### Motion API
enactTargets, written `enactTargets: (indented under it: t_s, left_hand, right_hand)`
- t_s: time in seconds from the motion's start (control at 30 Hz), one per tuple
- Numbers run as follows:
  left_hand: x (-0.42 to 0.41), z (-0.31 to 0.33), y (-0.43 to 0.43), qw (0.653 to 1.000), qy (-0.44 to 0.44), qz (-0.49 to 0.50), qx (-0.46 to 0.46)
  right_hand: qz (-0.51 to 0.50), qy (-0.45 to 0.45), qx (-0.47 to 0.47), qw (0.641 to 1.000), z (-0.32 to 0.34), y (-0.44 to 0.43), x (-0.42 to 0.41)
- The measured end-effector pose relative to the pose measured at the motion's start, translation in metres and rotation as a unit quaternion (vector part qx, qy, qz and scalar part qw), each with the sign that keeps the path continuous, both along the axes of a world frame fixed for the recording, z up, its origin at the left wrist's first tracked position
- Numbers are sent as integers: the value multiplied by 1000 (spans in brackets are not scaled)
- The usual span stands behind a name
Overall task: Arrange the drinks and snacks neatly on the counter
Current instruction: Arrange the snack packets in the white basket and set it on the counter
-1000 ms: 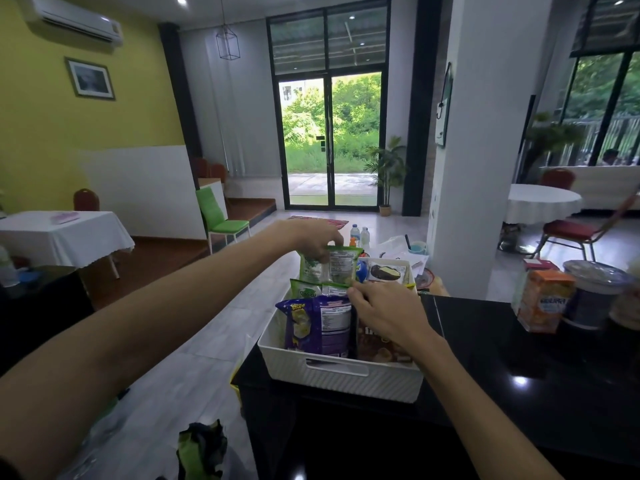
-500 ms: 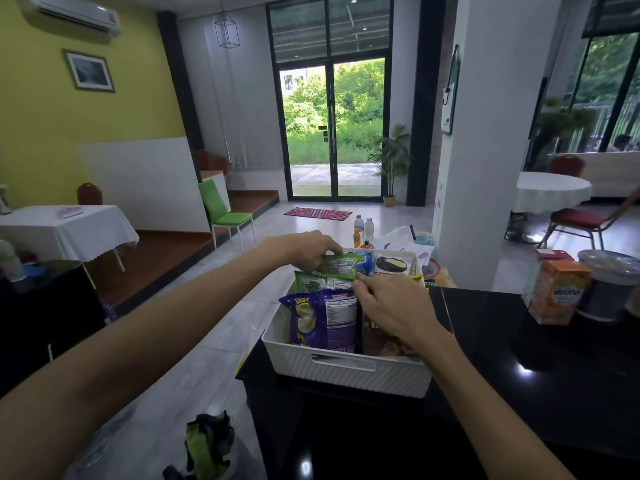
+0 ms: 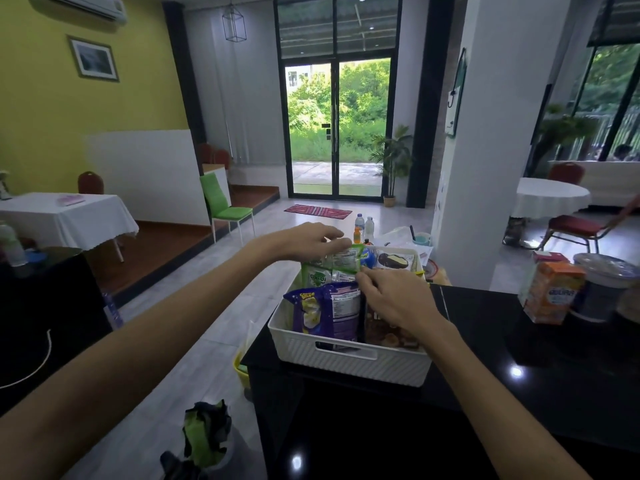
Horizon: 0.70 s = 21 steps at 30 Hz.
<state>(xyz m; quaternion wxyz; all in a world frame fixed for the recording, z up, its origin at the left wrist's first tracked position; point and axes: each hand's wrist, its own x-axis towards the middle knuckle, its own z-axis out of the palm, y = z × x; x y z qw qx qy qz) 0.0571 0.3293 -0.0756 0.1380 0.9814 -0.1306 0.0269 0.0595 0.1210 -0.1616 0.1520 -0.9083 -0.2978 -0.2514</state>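
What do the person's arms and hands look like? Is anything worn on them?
Both forearms are bare as far as the view shows: no sleeves, watch or bracelet. The left hand and the right hand wear no gloves, and no rings can be made out.

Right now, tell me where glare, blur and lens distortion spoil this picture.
Head view: ceiling-light glare dots on the glossy black counter; the bright glass door leaves the foreground dim; wide-angle bending bows the white pillar and frame edges; the orange carton looks soft, its print unreadable; the left hand and right hand over the white basket are fairly sharp.
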Motion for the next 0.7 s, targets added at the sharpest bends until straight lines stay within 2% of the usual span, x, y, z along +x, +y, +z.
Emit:
enactTargets:
  t_s: [0.1, 0.17, 0.23, 0.33, 0.5, 0.7]
  left_hand:
    - [-40, -9, 2, 997, -76, -29, -10]
    - [-61, -23, 1, 995, -87, -42, 40]
    - [-71, -37, -1, 989, -80, -38, 118]
    - [-70, -50, -3, 974, -88, -33, 206]
    - [-56, -70, -8, 959, -119, -29, 255]
    - [-47, -76, -4, 944, -193, -41, 264]
  right_hand:
    - [51, 36, 64, 996, 6, -7, -5]
    - [82, 47, 89, 992, 11, -18, -7]
    - [74, 37, 51, 995, 14, -34, -8]
    - [69, 80, -13, 994, 13, -61, -10]
    - [58, 92, -19, 994, 0, -82, -12]
    - [19, 83, 8, 996, -2, -78, -6]
